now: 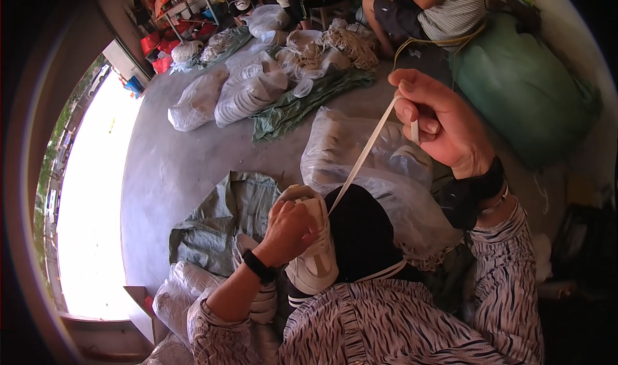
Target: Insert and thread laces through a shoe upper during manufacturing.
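Two hands worked on one white shoe [313,255] that lay in the person's lap, near the lower middle of the view. Farthest left, a grey-green tarp [222,220] was spread on the concrete floor [167,165], with clear plastic bags of pale shoes [187,294] bunched just beside the person's left elbow. The left hand [291,231] sat on top of the shoe, its fingers curled and pressed down over the upper, holding it in place; a dark band circled that wrist. From the shoe's front a flat white lace [364,154] ran taut, up and to the right. The right hand [438,123] was raised well above the lap, thumb and forefinger pinching the lace near its upper end, the other fingers folded in toward the palm. Behind the lace lay another clear bag of shoes [360,143]. Farther back, more bags and heaps of cord were piled on the floor, and a seated person in a striped shirt [444,8] was there too. At far right stood a large green sack [521,88].
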`<control>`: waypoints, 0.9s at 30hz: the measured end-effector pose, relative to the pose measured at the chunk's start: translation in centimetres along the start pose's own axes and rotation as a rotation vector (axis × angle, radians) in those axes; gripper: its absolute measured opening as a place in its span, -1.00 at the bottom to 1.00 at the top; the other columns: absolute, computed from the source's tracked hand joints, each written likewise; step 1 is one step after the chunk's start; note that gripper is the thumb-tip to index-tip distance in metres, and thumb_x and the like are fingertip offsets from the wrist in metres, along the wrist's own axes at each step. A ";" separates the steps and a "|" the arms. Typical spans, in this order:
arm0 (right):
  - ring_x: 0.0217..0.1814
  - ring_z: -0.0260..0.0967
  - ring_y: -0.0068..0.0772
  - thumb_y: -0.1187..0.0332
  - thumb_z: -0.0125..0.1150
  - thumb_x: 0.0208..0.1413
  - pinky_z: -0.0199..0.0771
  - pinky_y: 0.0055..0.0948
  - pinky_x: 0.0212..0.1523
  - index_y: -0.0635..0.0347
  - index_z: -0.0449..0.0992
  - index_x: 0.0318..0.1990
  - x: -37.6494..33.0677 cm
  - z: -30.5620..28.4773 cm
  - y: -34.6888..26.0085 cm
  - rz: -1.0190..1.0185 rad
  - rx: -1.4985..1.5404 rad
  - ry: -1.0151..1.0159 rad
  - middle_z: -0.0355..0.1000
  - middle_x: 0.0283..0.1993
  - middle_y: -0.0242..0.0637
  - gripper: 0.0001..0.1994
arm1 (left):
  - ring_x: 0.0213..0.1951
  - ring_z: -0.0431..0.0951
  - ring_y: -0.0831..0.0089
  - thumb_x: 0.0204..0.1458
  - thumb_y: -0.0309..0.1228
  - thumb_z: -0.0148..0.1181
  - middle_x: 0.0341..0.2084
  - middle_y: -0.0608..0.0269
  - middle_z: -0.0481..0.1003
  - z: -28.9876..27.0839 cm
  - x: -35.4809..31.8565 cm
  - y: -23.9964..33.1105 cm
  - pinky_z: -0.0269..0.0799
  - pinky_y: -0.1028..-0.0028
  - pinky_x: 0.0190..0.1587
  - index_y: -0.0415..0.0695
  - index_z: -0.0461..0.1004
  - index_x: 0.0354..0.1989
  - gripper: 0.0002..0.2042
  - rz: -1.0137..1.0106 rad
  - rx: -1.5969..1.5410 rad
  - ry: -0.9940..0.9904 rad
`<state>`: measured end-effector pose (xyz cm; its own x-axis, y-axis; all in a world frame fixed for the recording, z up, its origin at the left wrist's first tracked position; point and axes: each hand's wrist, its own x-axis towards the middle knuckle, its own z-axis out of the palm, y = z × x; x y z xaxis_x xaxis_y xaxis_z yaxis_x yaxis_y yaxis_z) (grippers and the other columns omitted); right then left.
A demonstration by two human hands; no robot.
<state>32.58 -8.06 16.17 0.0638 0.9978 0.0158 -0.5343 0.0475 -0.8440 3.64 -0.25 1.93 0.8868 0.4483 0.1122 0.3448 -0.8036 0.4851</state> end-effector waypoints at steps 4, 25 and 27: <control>-0.74 -0.10 -0.84 0.38 0.07 0.14 -0.06 -0.79 -0.72 0.11 0.40 -0.15 0.5 1.0 -0.3 0.014 -0.013 0.007 0.27 -0.56 -0.46 -0.85 | -0.19 0.37 0.27 -0.28 -0.42 0.24 -0.48 0.38 0.40 0.4 -0.1 0.7 0.09 0.25 0.13 0.09 0.50 -0.59 -0.93 0.045 0.113 0.060; -0.67 0.23 -0.59 0.36 0.04 0.15 0.13 -0.64 -0.69 0.16 0.42 -0.17 0.6 -2.9 -2.4 -0.250 -0.509 0.125 0.31 -0.59 -0.33 -0.85 | -0.14 0.37 0.14 -0.19 -0.50 0.24 -0.27 0.13 0.39 -3.2 -2.3 -1.9 0.30 0.29 -0.05 -0.08 0.46 -0.20 -0.70 -0.044 -0.082 0.032; -0.49 0.40 -0.19 0.36 0.06 0.10 0.33 -0.39 -0.55 0.15 0.42 -0.20 2.2 -5.0 0.4 -0.782 -1.685 0.393 0.43 -0.46 -0.18 -0.85 | -0.16 0.38 0.14 -0.22 -0.53 0.26 -0.29 0.17 0.39 -4.4 -3.1 -1.8 0.34 0.28 -0.09 -0.09 0.46 -0.27 -0.73 -0.039 -0.045 0.013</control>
<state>36.71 -6.11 13.22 0.1417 0.7007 0.6993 0.9545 0.0907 -0.2842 -1.03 1.51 4.50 0.8687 0.4843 0.1041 0.3643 -0.7671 0.5280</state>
